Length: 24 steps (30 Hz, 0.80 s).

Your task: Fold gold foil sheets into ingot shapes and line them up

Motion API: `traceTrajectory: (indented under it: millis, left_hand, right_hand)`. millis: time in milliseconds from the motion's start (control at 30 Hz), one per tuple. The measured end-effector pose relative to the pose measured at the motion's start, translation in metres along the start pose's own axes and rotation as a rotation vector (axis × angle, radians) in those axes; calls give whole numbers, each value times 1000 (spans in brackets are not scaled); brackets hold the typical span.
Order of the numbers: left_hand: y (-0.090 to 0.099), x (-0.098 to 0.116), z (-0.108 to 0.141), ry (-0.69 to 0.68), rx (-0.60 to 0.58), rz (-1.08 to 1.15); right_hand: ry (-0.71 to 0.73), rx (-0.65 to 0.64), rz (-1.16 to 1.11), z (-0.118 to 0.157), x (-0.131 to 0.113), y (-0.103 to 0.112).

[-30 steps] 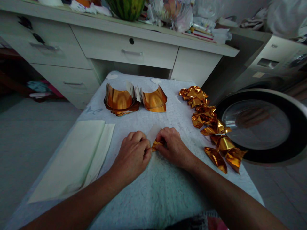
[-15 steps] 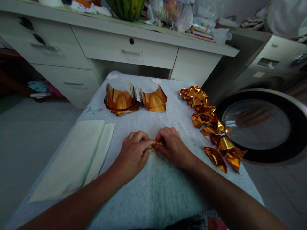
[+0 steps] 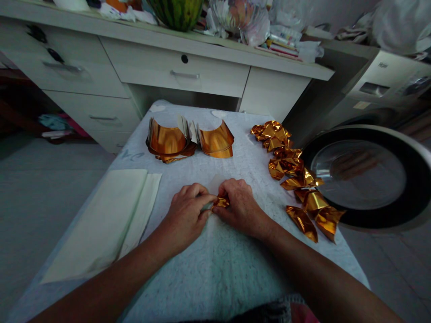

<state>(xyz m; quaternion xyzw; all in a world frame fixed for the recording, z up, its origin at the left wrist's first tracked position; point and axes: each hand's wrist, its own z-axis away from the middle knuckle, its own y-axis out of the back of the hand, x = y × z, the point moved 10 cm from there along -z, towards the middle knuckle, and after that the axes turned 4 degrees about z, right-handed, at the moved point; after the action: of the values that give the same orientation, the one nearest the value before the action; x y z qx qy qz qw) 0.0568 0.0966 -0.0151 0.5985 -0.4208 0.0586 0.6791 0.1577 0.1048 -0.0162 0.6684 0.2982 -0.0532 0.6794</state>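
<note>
Between my two hands, over the middle of the cloth-covered table, is a small piece of shiny gold foil paper (image 3: 221, 202). My left hand (image 3: 189, 211) pinches its left end with thumb and forefinger. My right hand (image 3: 239, 204) closes on its right side, thumb pressed against the near edge. The fingers hide much of the foil. Just beyond it lies a pale translucent sheet (image 3: 214, 181). Two stacks of curved gold foil paper, a left stack (image 3: 167, 140) and a right stack (image 3: 216, 141), stand farther back. Folded gold foil pieces (image 3: 286, 162) lie in a row at the right.
A stack of pale paper sheets (image 3: 97, 220) lies on the table (image 3: 215, 273) at the left. Behind stands a white drawer cabinet (image 3: 215, 83) carrying a watermelon (image 3: 177, 13) and a glass bowl (image 3: 235, 15). The open washing machine door (image 3: 360, 175) reaches the table's right edge.
My right thumb has shifted left and down along the foil, and more of the foil's shiny surface shows. My left hand stays almost in place.
</note>
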Motion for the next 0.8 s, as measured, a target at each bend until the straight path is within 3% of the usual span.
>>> traceTrajectory:
  millis: [800]
  left_hand:
    - [-1,-2,0,16,-17,-3]
  right_hand:
    - [90,-129,-183,-1,2,5]
